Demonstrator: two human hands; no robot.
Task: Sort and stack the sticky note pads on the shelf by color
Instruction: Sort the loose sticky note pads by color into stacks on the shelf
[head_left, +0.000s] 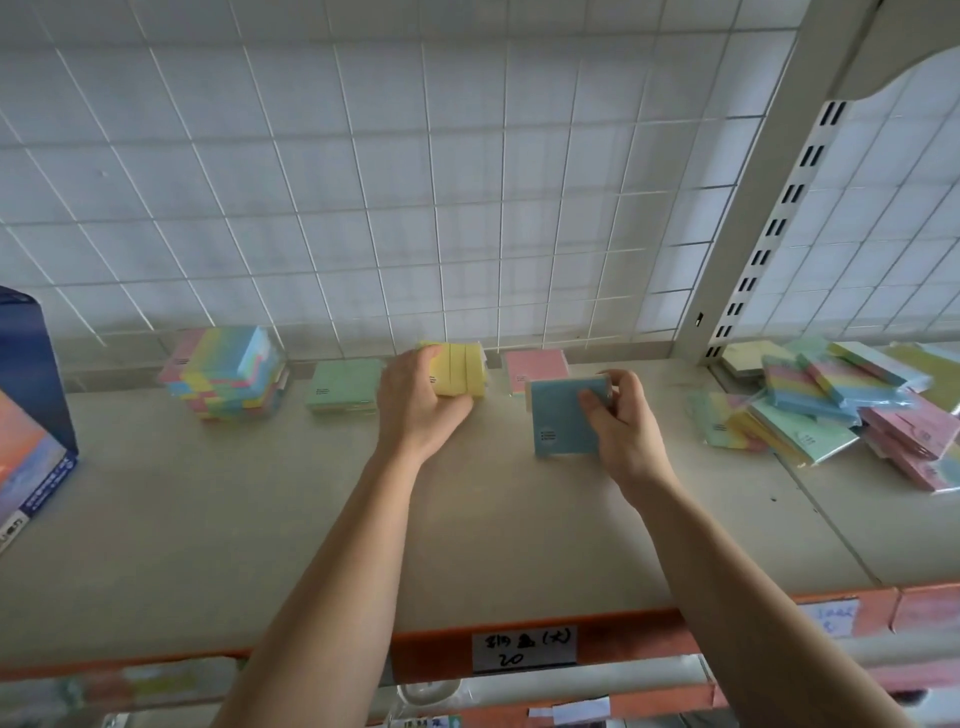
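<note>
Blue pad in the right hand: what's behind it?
The pink pad lies on the shelf behind the blue pad, which the right hand holds. Its near edge is covered.

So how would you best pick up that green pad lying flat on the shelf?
Probably from the front: the green pad lies flat with its near edge facing open shelf, so pinch that edge, thumb on top. The left hand and its yellow pads crowd its right side.

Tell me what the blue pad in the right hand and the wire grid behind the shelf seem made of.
Blue pad in the right hand: probably paper, matte pastel face with small print, thick edge like stacked sheets. Wire grid: thin white crossing wires, likely painted metal.
</note>
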